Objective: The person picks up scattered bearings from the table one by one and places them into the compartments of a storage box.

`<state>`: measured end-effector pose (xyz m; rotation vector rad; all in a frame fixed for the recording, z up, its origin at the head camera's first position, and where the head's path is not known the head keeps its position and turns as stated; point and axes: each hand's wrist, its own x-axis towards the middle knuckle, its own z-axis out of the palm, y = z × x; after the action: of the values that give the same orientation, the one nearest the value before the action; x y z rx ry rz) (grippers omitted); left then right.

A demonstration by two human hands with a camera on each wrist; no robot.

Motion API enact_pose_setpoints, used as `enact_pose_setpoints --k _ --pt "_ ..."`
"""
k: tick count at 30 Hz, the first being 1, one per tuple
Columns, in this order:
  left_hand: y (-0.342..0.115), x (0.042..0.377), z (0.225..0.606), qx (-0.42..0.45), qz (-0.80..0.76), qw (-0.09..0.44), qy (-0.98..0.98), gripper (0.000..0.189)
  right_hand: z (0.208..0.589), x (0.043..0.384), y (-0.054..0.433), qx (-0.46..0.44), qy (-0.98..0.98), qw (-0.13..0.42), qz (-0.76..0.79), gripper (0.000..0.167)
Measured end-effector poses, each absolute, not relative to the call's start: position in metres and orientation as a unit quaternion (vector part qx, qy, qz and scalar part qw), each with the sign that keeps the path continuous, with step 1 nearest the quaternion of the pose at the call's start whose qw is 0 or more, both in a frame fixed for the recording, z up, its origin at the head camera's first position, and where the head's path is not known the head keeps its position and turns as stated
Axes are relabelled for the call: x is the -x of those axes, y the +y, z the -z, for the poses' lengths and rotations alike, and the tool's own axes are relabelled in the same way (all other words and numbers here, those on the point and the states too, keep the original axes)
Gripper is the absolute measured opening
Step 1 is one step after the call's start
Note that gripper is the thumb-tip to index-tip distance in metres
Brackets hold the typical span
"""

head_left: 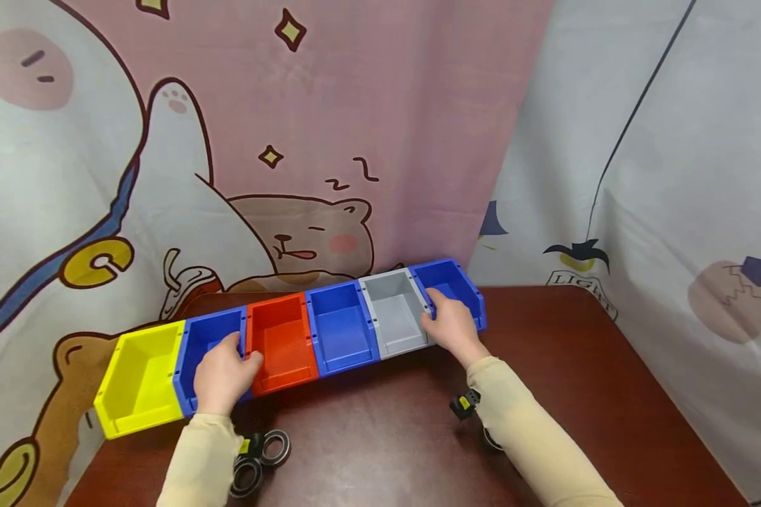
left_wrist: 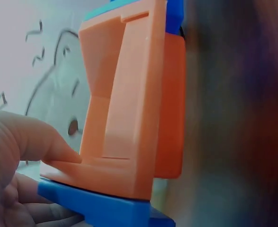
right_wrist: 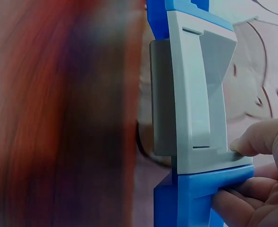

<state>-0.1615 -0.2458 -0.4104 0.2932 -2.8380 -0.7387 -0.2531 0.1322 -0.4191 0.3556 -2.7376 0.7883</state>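
Note:
Six joined open-front storage bins form a slanting row, yellow at the left end, then blue, red, blue, grey and blue. My left hand (head_left: 224, 374) pinches the shared wall between the left blue bin (head_left: 212, 334) and the red bin (head_left: 283, 341), which looks orange in the left wrist view. Likewise, my right hand (head_left: 453, 325) pinches the wall between the grey bin (head_left: 396, 310) and the right-end blue bin (head_left: 453, 282). Thumbs lie inside the red and grey bins, with other fingers in the blue ones. The yellow bin (head_left: 142, 377) overhangs the table's left edge in the head view.
On the brown table (head_left: 368, 436), metal ring bearings (head_left: 275, 448) lie near the left sleeve. Another ring (head_left: 491, 440) is partly hidden by the right sleeve. Small black blocks with yellow marks (head_left: 465, 404) sit beside the wrists. A cartoon-printed curtain (head_left: 418, 141) hangs behind.

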Motion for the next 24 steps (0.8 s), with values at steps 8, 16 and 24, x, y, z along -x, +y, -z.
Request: enact_pose_setpoints --k 8,16,24 --pt "-0.19 0.184 0.408 -0.058 0.273 0.12 -0.953 0.047 0.413 0.232 0.197 -0.093 -0.946 0.158 -0.267 0.051" --pt "-0.148 0.201 0.419 -0.04 0.296 0.092 -0.95 0.052 0.423 0.216 0.242 -0.058 -0.953 0.142 -0.262 0.052" --pt "-0.121 0.21 0.436 -0.039 0.299 0.086 -0.949 0.048 0.441 0.212 0.265 -0.028 -0.958 0.11 -0.264 0.054"
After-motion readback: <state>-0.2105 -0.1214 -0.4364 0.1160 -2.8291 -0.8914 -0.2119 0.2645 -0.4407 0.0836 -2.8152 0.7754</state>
